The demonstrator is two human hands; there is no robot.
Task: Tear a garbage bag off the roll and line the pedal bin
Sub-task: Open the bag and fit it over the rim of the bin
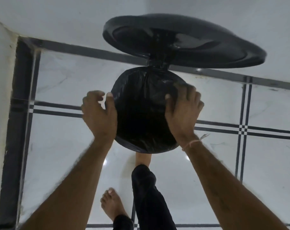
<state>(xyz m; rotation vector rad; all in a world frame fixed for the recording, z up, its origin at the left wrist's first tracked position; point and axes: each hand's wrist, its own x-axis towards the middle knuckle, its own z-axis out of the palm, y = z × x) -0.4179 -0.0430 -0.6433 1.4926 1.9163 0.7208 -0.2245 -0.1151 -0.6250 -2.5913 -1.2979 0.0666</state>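
Fingers [189, 91] of right hand [182, 113] clamp garbage bag [141, 117] on bin [223, 52] — left hand [99, 117] splayed

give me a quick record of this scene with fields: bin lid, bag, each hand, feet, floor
pedal bin lid: black, raised open
garbage bag: black, spread over the mouth below the lid
left hand: at the bag's left edge, thumb touching it, fingers off it
right hand: grips the bag's right edge
front foot: toes hidden under the bag, probably on the pedal
rear foot: bare, flat on the floor
floor: glossy white tiles, dark lines
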